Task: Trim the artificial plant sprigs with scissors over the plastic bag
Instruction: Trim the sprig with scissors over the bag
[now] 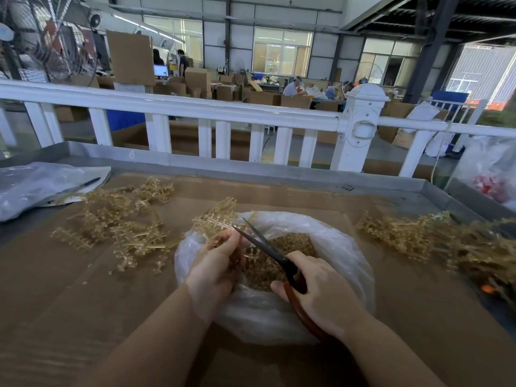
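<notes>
Over the crinkled clear plastic bag (321, 236), the left hand (215, 263) pinches a spiky tan sprig (215, 216); the right hand (321, 291) grips open-bladed scissors (268, 247).

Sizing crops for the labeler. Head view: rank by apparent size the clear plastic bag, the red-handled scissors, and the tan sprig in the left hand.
1. Clear plastic bag, clearly largest.
2. Red-handled scissors, long but thin.
3. Tan sprig in the left hand; partly hidden by the left hand, so its rank against the scissors is unsure.
</notes>
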Tool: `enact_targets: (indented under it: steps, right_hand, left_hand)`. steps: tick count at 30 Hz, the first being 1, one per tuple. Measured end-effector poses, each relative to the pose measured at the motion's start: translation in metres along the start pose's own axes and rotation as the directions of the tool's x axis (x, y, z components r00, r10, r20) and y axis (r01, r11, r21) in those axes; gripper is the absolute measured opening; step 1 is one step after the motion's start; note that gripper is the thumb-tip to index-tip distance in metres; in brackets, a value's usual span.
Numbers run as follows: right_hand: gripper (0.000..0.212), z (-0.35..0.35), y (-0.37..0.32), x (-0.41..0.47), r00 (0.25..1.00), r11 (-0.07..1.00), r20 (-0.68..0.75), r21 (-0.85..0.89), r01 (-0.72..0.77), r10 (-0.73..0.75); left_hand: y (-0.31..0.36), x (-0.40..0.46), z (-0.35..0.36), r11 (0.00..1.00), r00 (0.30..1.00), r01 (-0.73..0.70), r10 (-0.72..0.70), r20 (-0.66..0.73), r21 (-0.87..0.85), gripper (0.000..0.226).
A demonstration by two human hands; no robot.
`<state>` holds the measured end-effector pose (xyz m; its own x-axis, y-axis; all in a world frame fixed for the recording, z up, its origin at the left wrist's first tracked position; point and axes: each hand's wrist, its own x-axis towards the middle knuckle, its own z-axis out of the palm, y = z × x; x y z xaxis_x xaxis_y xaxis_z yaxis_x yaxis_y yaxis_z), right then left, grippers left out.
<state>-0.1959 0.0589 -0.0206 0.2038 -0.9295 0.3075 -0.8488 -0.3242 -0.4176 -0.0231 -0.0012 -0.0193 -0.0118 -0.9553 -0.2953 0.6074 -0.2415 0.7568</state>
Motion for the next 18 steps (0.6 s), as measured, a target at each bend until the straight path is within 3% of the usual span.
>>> enact_targets:
  steps: [18]
  right_hand:
    - [0.023, -0.0025, -0.001, 0.0034, 1.0, 0.999, 0.023, 0.04, 0.0, -0.001]
  left_hand:
    - [-0.0057, -0.004, -0.0013, 0.99, 0.988, -0.069, 0.05, 0.146, 0.122, 0.018]
